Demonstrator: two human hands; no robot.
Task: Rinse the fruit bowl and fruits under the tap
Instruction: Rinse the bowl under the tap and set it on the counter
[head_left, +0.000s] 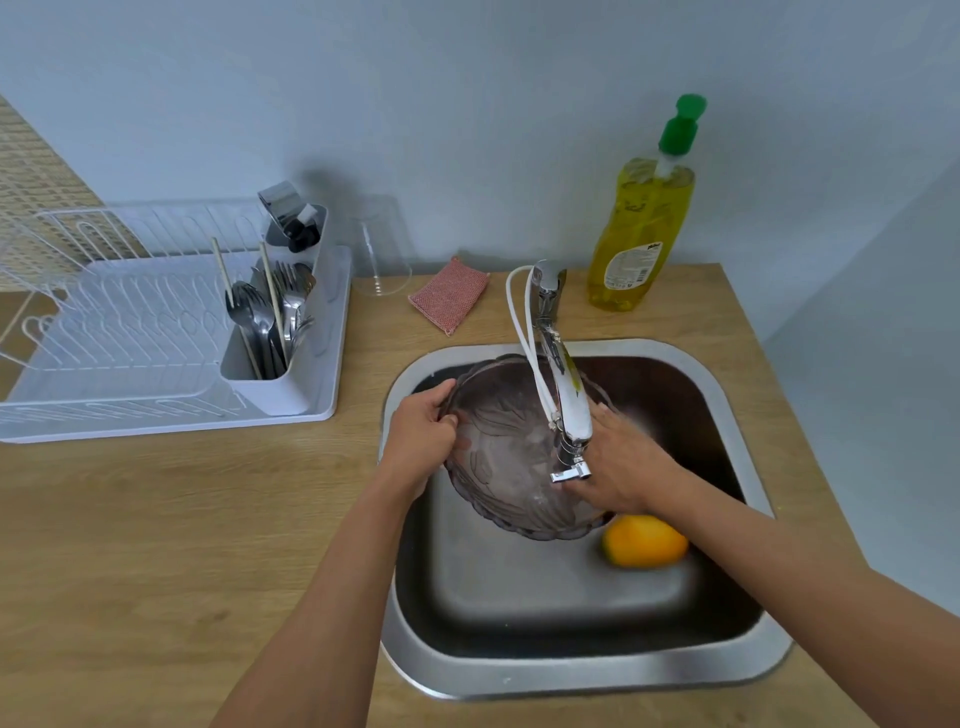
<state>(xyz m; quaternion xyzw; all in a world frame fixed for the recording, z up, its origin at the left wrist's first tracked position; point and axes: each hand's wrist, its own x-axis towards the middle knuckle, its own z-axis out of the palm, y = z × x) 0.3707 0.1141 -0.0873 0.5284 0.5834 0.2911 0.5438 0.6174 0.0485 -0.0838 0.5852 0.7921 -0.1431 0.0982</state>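
A clear, smoky glass fruit bowl (498, 441) is tilted over the steel sink (727, 415), under the chrome tap (569, 410). My left hand (423, 434) grips the bowl's left rim, thumb inside. My right hand (615, 467) lies flat inside the bowl with its fingers pressed on the glass below the spout. The spout hides part of that hand. Water blurs the bowl's inside. An orange fruit (644, 540) lies on the sink floor, just below the bowl's right edge and beneath my right wrist.
A yellow dish soap bottle (641, 228) stands behind the sink on the wooden counter (182, 519). A pink sponge (449, 293) and an upturned clear glass (379, 244) sit behind the tap. A white drying rack (156, 332) with cutlery is at the left.
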